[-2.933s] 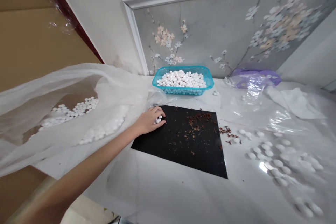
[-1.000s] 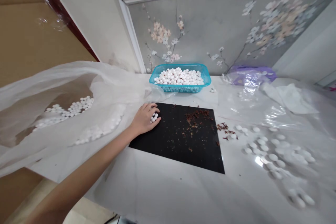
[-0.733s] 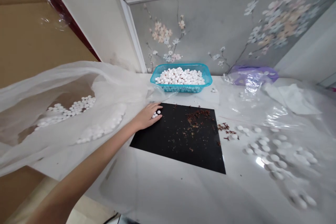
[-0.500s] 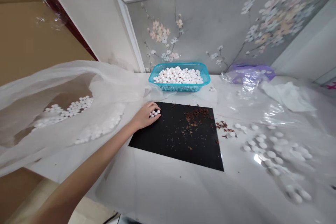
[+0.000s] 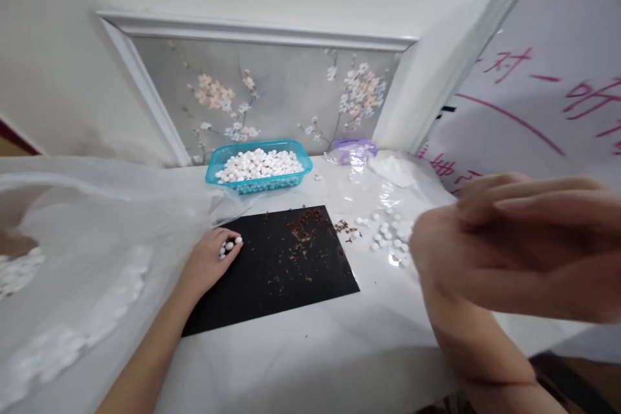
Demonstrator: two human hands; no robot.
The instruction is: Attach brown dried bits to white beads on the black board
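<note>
My left hand [image 5: 209,259] rests on the left edge of a black mat [image 5: 274,272], its fingers curled round several small white beads [image 5: 229,246]. My right hand [image 5: 514,246] is raised close to the camera at the right, large and blurred, fingers stretched out and pressed together, with nothing seen in it. Brown bits [image 5: 303,226] are scattered over the mat. A teal basket [image 5: 213,171] full of white beads stands behind the mat by the wall.
A large clear plastic bag [image 5: 87,220] with white pieces lies at the left. More white pieces [image 5: 388,236] lie under clear film right of the mat. A purple bag [image 5: 356,149] sits at the back. A white board with red writing [image 5: 543,97] stands at the right.
The view has swung to the right and pulled back. My right hand has come up into view close to the camera. My left hand stays on the mat's edge over the beads.
</note>
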